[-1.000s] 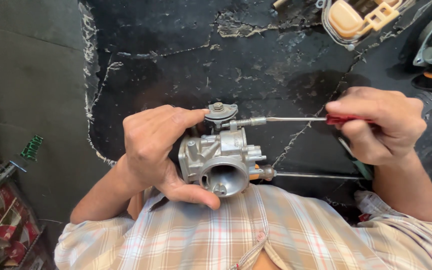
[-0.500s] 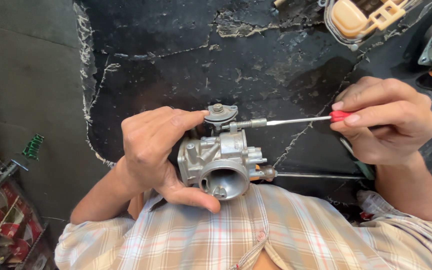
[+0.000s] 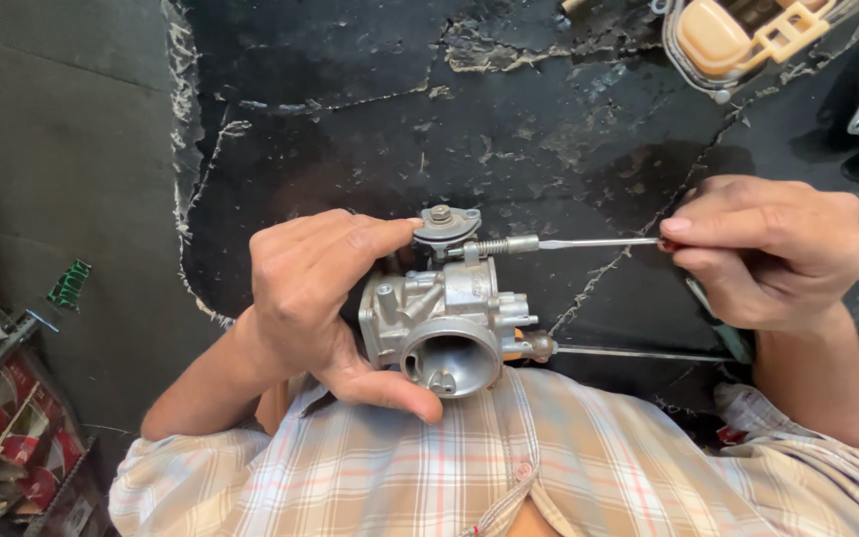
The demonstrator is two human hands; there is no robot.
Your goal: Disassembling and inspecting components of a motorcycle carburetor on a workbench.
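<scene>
Our left hand [image 3: 325, 298] grips the carburetor [image 3: 449, 318] above our shirt [image 3: 569, 467], thumb under its open bore. Our right hand [image 3: 773, 249] pinches a screwdriver [image 3: 599, 242] (handle hidden), tip at the top screw. A clear container [image 3: 738, 40] holds tan parts.

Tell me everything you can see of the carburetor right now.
The carburetor is a grey cast-metal body with a round open bore facing the camera, small ports and fittings on its sides, and a linkage plate with a nut on top. It is held in the air just in front of the plaid shirt. The left hand grips its left side, thumb beneath, forefinger on the top plate. A screwdriver, held by the right hand, meets a spring-loaded screw near the top.
</scene>
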